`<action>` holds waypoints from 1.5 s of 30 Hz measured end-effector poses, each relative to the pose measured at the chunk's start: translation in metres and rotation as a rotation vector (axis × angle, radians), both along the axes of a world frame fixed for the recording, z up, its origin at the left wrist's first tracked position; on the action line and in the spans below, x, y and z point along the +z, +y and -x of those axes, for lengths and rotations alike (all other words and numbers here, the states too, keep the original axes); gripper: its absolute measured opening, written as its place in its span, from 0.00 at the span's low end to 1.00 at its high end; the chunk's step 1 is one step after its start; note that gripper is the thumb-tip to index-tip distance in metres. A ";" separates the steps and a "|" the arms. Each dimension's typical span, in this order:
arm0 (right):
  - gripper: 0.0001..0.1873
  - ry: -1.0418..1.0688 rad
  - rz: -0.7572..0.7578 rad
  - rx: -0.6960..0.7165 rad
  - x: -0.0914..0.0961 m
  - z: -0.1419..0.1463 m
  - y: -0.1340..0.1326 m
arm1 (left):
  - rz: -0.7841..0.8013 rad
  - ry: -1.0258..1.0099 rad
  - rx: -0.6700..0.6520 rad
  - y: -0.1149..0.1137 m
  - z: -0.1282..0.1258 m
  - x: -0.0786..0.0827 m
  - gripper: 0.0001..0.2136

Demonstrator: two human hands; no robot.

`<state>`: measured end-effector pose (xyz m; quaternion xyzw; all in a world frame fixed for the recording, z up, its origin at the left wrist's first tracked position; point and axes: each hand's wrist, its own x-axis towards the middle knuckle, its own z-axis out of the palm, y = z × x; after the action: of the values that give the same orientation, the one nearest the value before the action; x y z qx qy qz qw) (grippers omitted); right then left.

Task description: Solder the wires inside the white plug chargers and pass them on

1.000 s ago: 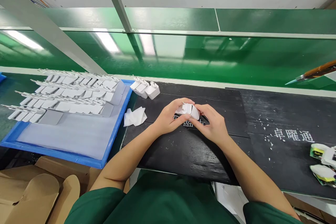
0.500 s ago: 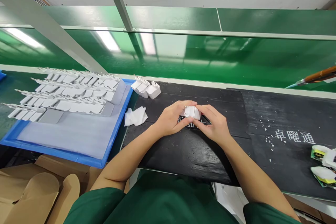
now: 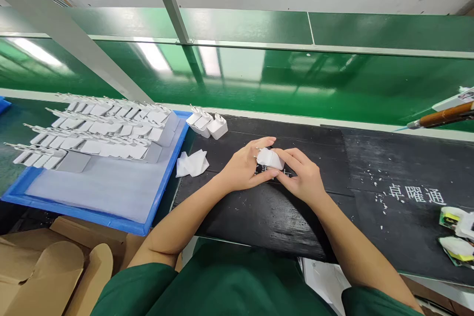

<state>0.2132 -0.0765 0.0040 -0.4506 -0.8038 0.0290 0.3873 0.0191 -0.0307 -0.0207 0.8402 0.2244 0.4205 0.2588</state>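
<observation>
A white plug-in charger [image 3: 269, 158] sits between my two hands over the black mat, its metal pins pointing left. My right hand [image 3: 302, 174] grips its right end with thumb and fingers. Around the pin end, my left hand [image 3: 242, 165] has its index finger raised off the charger and its thumb along the near lower edge; whether that thumb touches it I cannot tell. Beyond my left hand stand several white chargers [image 3: 217, 127] with pins up. A crumpled white cloth or paper [image 3: 192, 163] lies left of my left hand.
At the left, a blue tray [image 3: 146, 224] holds rows of white chargers [image 3: 111, 148]. An electric screwdriver or similar brown-handled tool [image 3: 444, 116] juts in at the right. Circuit boards [image 3: 457, 249] lie at the right edge, with white crumbs [image 3: 381, 202] on the black mat [image 3: 266, 224].
The charger has turned slightly in my fingers, showing more of its white face. My left index finger has lifted away from it, while my right hand keeps its grip.
</observation>
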 end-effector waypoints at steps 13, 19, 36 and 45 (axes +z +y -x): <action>0.24 0.724 0.651 0.098 0.011 -0.008 0.001 | 1.598 -0.518 -0.012 0.009 -0.011 0.027 0.17; 0.24 0.757 0.647 -0.015 0.004 -0.014 0.011 | 1.412 -0.422 0.119 0.018 -0.002 0.028 0.17; 0.24 0.448 0.553 -0.051 -0.016 -0.020 0.022 | 0.063 0.627 1.053 0.030 0.027 0.010 0.36; 0.22 0.396 0.509 -0.043 -0.012 -0.023 0.023 | 0.163 0.727 1.128 0.033 0.036 0.014 0.45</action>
<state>0.2363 -0.0538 -0.0079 -0.5354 -0.6700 0.3081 0.4117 -0.0167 0.0028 -0.0064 0.6604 0.7323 0.1635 -0.0297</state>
